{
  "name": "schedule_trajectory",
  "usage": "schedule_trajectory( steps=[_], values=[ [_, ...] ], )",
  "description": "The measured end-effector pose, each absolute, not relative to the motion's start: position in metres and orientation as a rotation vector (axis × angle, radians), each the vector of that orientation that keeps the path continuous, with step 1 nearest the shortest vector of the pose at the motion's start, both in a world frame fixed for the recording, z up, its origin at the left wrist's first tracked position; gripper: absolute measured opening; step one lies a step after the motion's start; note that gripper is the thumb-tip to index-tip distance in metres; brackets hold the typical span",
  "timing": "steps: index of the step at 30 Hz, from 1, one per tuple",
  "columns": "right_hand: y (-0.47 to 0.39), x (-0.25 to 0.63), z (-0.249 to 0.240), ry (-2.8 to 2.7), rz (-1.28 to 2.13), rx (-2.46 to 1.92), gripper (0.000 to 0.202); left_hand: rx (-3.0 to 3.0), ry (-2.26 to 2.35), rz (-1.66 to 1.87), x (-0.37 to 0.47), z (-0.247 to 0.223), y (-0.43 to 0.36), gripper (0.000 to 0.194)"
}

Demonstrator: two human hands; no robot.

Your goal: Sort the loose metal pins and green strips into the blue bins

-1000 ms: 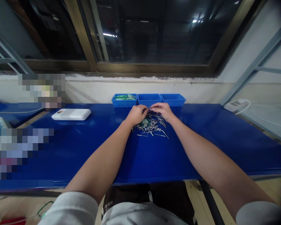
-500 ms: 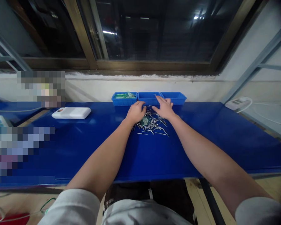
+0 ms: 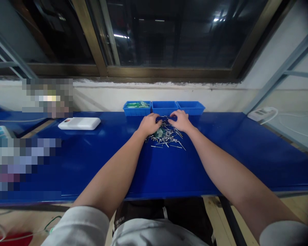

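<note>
Pile of small metal pins [image 3: 166,136] mid surface [image 3: 92,164], spread just near of both hands. Left hand [image 3: 149,124] and right hand [image 3: 181,120] curled at pile's far edge, fingertips nearly meeting; pinch unclear. Three blue bins [image 3: 164,107] just beyond.

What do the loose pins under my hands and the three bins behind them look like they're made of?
Pins: probably metal, thin, silvery and glinting; some green bits among them are too small to identify. Bins: likely moulded plastic, uniform matte blue, with thin walls and rolled rims.
</note>
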State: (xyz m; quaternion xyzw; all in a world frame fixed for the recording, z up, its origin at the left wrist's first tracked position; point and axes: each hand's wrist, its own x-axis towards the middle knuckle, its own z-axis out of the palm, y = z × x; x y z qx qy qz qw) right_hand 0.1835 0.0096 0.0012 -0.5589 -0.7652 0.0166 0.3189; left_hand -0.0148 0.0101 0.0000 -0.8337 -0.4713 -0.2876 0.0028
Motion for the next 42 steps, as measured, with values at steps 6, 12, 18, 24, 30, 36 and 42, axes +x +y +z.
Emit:
schedule_trajectory(
  steps=[6,12,18,24,30,36,42],
  values=[
    [0.008,0.179,-0.002,-2.137,0.159,-1.557,0.024,-2.732,-1.454,-0.756,-0.014,-0.005,0.014,0.034],
    [0.012,0.178,-0.003,-2.236,0.256,-1.402,0.011,-2.778,-1.444,-0.713,-0.013,-0.001,0.010,0.031],
    [0.011,0.179,-0.003,-2.137,0.373,-1.352,0.015,-2.758,-1.466,-0.724,-0.014,-0.001,0.010,0.032],
    [0.010,0.181,-0.001,-2.036,0.392,-1.310,0.023,-2.743,-1.398,-0.860,-0.012,0.003,0.007,0.036],
    [0.010,0.176,0.005,-1.972,0.325,-1.260,0.043,-2.856,-1.138,-0.911,-0.009,0.009,0.003,0.025],
    [0.005,0.173,0.009,-1.984,0.370,-1.248,0.055,-2.791,-1.173,-1.003,-0.008,0.009,0.005,0.024],
    [0.008,0.172,0.004,-1.816,0.606,-1.102,0.042,-2.662,-1.276,-0.958,-0.008,0.010,0.004,0.024]
  ],
)
